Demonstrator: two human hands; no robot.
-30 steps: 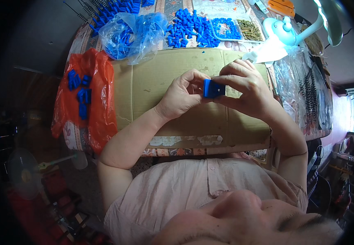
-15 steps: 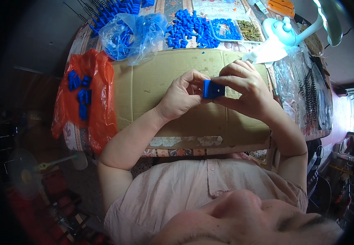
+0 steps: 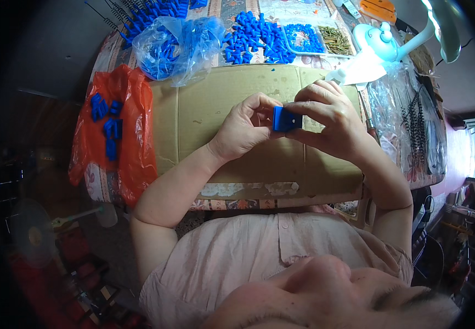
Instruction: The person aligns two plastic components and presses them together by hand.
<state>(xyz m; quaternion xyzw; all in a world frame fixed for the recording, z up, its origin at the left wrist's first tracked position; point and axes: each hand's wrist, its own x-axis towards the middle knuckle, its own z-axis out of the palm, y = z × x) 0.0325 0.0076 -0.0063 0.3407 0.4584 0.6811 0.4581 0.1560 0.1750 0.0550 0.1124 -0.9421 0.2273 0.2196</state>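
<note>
Between both hands, above the cardboard sheet (image 3: 237,164), I hold a small blue plastic block (image 3: 286,119) with a small light spot on its right part. My left hand (image 3: 247,122) pinches its left side, thumb below and fingers curled behind. From the right, my right hand (image 3: 328,115) grips it with the forefinger along the top edge and the thumb underneath. Fingertips cover parts of the block, so its full shape is hidden.
Blue parts (image 3: 106,125) lie on a red plastic bag (image 3: 139,126) at the left. Along the back are a clear bag (image 3: 193,49), a pile of blue cone-like pieces (image 3: 254,38), a tray of brass-coloured pieces (image 3: 334,41) and a lamp (image 3: 383,41). Black springs (image 3: 414,129) lie at the right.
</note>
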